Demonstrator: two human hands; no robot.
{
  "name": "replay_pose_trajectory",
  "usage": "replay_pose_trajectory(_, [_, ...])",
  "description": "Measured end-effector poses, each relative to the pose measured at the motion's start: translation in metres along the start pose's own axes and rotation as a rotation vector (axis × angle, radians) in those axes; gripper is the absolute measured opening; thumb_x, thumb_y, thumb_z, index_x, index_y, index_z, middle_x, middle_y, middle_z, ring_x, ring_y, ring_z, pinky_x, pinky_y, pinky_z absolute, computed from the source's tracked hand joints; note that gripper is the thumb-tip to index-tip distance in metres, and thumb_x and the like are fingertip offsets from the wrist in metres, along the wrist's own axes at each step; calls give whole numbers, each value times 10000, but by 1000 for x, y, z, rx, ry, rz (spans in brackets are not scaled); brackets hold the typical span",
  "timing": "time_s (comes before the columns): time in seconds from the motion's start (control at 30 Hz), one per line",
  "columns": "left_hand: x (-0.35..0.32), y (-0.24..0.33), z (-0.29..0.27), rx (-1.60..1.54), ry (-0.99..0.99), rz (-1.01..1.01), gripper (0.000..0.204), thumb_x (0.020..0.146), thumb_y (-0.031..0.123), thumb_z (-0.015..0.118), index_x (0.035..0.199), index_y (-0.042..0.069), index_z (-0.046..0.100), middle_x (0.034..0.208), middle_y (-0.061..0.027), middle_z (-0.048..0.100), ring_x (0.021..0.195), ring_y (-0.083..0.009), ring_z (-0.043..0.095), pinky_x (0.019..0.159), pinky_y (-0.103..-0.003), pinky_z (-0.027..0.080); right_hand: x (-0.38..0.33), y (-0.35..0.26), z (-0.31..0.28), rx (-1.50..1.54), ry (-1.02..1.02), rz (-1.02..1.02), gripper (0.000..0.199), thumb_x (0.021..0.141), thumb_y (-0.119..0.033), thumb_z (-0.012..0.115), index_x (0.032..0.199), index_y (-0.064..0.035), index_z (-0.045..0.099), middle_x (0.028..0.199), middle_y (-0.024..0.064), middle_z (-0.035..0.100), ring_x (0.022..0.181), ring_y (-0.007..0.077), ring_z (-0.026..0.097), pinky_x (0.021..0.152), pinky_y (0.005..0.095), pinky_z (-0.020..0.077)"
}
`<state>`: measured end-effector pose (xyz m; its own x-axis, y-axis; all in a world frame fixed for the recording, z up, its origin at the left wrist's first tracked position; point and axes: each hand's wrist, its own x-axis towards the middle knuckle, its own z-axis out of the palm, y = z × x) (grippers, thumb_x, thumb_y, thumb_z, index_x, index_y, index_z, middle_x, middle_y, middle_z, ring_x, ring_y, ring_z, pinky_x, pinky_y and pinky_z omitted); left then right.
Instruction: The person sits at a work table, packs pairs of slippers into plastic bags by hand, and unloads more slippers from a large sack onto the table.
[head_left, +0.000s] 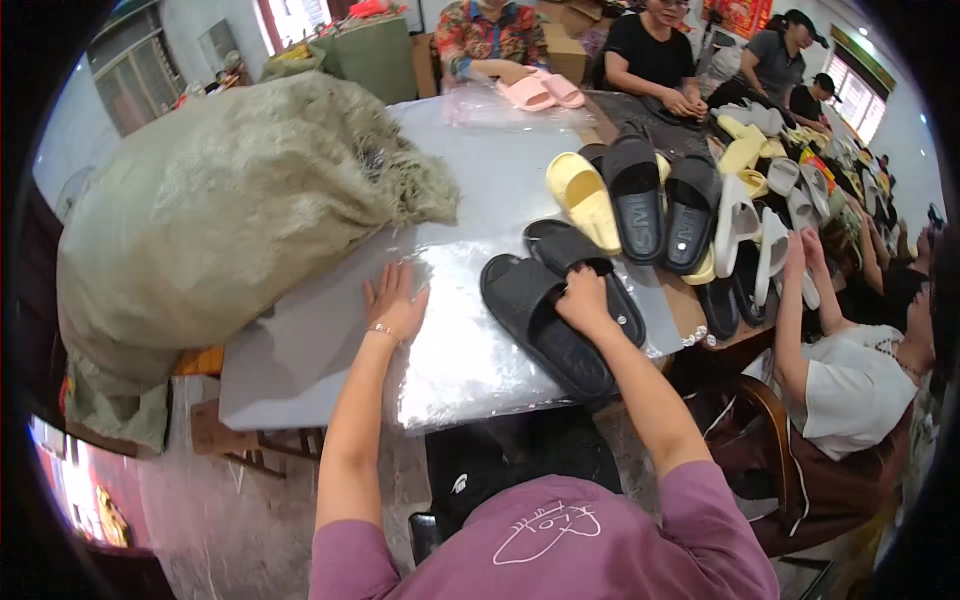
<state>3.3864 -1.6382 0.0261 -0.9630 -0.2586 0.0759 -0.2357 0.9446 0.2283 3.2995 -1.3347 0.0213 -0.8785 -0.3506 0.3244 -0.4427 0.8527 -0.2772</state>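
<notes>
My left hand (397,302) lies flat with its fingers spread on the table, at the left edge of a stack of clear plastic bags (445,370). My right hand (585,300) is closed on a pair of black slide slippers (530,300) lying on the bags. Its fingers go in at the straps, so the fingertips are partly hidden. The two slippers lie side by side, the left one nearer to me. Just beyond them stand a yellow slipper (583,200) and more black slippers (638,200).
A bulging green woven sack (230,200) covers the table's left side. Many white, yellow and black slippers (735,225) crowd the right side. Across the table a person (490,45) handles pink slippers (540,90). Another person in white (850,380) works close at my right.
</notes>
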Motion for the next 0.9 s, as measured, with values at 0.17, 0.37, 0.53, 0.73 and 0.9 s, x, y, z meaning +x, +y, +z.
replay_pose_trajectory(0.17, [-41, 9, -12, 29, 8, 157, 682, 888, 352, 451, 1390, -30, 191, 1450, -192, 219, 1366, -309, 147, 1102, -483, 57, -4, 2, 2, -3, 6, 5, 224, 630, -134, 608, 807, 2, 627, 938, 185, 567, 924, 332, 535, 772, 434, 413])
replay_pose_trajectory(0.37, [-121, 21, -10, -66, -48, 270, 672, 867, 354, 479, 1363, -45, 265, 1427, -199, 270, 1344, -334, 201, 1098, -465, 103, 1, -61, -21, 139, 8, -31, 234, 662, -196, 650, 801, -8, 633, 916, 165, 575, 914, 312, 539, 768, 430, 409])
replay_pose_trajectory(0.53, [-121, 15, -4, -12, 43, 219, 687, 847, 377, 493, 1354, -43, 298, 1425, -187, 285, 1342, -340, 206, 1095, -466, 112, -11, -71, 4, 84, -90, -281, 420, 726, -333, 652, 1008, -27, 598, 1027, 129, 535, 995, 292, 473, 811, 430, 379])
replay_pose_trajectory(0.73, [-119, 23, -4, -13, 13, 259, 685, 845, 395, 488, 1344, -41, 316, 1426, -184, 286, 1335, -357, 210, 1091, -493, 95, -15, -13, -23, 100, -22, -164, 283, 749, -246, 627, 881, 4, 615, 1039, 133, 541, 996, 300, 468, 812, 413, 374])
replay_pose_trajectory(0.9, [-126, 21, -6, 20, 21, 219, 710, 823, 362, 524, 1362, -32, 282, 1425, -184, 290, 1332, -363, 217, 1091, -498, 87, -35, 3, -98, 163, 53, -195, 283, 714, -198, 659, 880, 24, 599, 1053, 168, 530, 1016, 336, 465, 844, 426, 382])
